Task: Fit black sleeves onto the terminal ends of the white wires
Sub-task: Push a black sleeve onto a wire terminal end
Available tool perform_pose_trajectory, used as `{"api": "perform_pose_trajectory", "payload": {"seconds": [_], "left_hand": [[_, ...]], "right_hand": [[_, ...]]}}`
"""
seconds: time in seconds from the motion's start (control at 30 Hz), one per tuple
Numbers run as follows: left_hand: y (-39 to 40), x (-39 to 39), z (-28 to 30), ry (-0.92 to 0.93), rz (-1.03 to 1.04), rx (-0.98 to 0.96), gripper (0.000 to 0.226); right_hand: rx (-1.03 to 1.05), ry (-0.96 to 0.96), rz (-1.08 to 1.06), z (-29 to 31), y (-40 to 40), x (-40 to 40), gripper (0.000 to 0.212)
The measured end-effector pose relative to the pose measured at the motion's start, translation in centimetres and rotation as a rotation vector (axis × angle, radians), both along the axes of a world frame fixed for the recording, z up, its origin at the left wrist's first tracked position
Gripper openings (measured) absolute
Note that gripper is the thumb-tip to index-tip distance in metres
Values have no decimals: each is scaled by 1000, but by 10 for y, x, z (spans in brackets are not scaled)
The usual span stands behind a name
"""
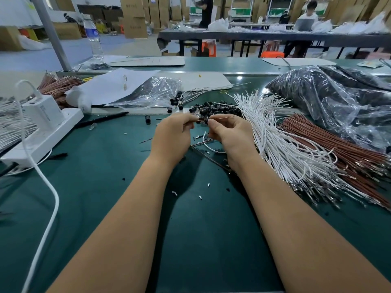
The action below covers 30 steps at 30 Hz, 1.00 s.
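Both hands meet over the green table. My left hand (173,132) pinches a thin brown wire (220,118) that runs rightwards between the hands. My right hand (228,132) pinches a small black sleeve (205,121) on that wire. A pile of loose black sleeves (213,108) lies just beyond my fingers. To the right spreads a thick bundle of white wires (281,144) with metal terminal ends toward me. A few white wires with black sleeves on them (179,101) lie behind the pile.
A bundle of brown wires (330,149) lies right of the white ones, beside clear plastic bags of black parts (330,100). A white power strip with a charger (42,127) and its cable (48,187) sit at left. Small wire offcuts dot the table (105,197).
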<state>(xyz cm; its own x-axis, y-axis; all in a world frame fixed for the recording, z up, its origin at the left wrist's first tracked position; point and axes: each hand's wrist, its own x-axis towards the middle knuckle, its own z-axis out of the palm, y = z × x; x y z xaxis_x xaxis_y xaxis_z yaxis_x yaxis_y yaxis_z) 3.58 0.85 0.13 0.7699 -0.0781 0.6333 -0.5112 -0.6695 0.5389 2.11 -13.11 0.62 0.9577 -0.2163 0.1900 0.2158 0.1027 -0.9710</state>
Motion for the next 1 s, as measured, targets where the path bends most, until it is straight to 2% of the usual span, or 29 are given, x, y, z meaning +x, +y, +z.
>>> {"api": "perform_pose_trajectory", "payload": {"seconds": [0.1, 0.23, 0.4, 0.53, 0.73, 1.0], "left_hand": [[3, -1, 0, 26, 15, -34, 27], [-2, -6, 5, 73, -100, -105, 15], [6, 1, 3, 109, -71, -130, 8], [9, 3, 2, 125, -47, -163, 9], [7, 4, 2, 128, -59, -176, 7], [6, 5, 3, 61, -32, -189, 7]], "right_hand": [[12, 0, 20, 1, -1, -1, 15], [-8, 4, 72, 0, 1, -1, 12], [-11, 5, 46, -2, 1, 1, 13], [-104, -23, -58, -2, 0, 2, 14], [-364, -90, -167, 0, -1, 2, 21], [-446, -42, -189, 3, -1, 2, 18]]}}
